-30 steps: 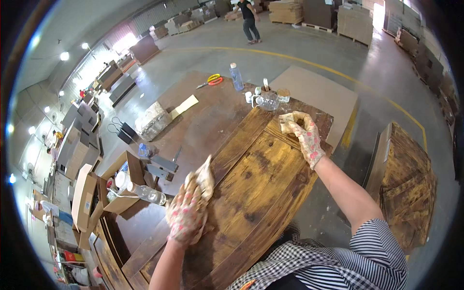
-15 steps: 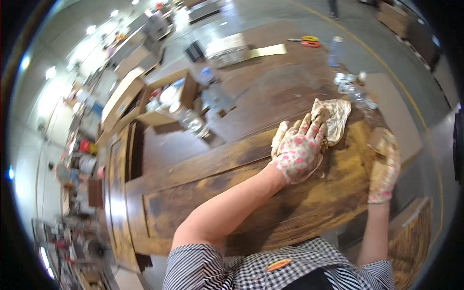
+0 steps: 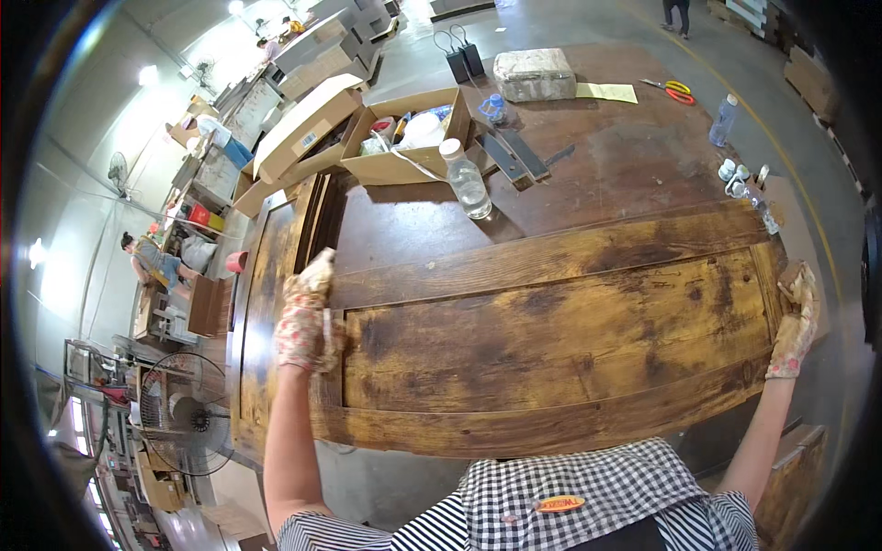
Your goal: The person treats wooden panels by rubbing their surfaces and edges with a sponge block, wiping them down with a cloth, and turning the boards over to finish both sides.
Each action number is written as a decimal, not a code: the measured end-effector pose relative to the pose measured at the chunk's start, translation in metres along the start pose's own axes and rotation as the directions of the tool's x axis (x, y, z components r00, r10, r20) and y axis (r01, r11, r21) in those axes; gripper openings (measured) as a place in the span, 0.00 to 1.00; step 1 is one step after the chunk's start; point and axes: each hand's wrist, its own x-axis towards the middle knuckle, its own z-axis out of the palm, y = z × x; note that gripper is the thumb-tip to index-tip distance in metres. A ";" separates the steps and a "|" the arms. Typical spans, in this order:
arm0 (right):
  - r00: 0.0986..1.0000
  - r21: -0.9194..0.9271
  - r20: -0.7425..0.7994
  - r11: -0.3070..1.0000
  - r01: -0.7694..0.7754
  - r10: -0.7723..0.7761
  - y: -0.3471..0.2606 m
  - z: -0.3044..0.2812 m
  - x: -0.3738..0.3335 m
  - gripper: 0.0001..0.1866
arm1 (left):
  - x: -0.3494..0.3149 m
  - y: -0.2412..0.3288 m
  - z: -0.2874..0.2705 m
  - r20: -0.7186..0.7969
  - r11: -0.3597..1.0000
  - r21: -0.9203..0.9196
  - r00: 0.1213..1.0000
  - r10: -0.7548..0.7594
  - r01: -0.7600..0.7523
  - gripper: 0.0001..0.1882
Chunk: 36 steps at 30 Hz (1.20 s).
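The fingers of the gloved left hand (image 3: 303,326) are above the left end of a wooden panel (image 3: 560,340), pointing to the far side. They are blurred, and a pale part shows at their tips; I cannot tell if it is cloth or glove, nor whether the fingers hold something. The gloved right hand (image 3: 796,321) is at the right end of the same panel. Its fingers look half bent, but I cannot tell whether they grip the edge.

The panel, brown with dark stains and a raised frame, lies flat along the near edge of the counter (image 3: 625,165). Beyond its left end, another framed wooden piece (image 3: 255,358) lies by the counter's left edge.

Behind the panel, a clear bottle with white cap (image 3: 469,188) stands beside an open cardboard box (image 3: 404,165), which is filled with small things, near the far left corner. To the right of them are dark strips (image 3: 513,158) and a blue-capped bottle (image 3: 493,110).

Toward the far edge there are a pale wrapped block (image 3: 535,78), a yellow paper (image 3: 608,93) just beside it, and scissors (image 3: 678,91). Another bottle (image 3: 723,122) stands near the right edge.
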 end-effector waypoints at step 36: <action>0.062 0.049 0.970 0.443 0.895 -0.234 -0.104 0.444 -0.310 0.21 | -0.022 -0.076 0.042 -0.297 0.812 -0.565 0.954 -0.030 -0.150 0.19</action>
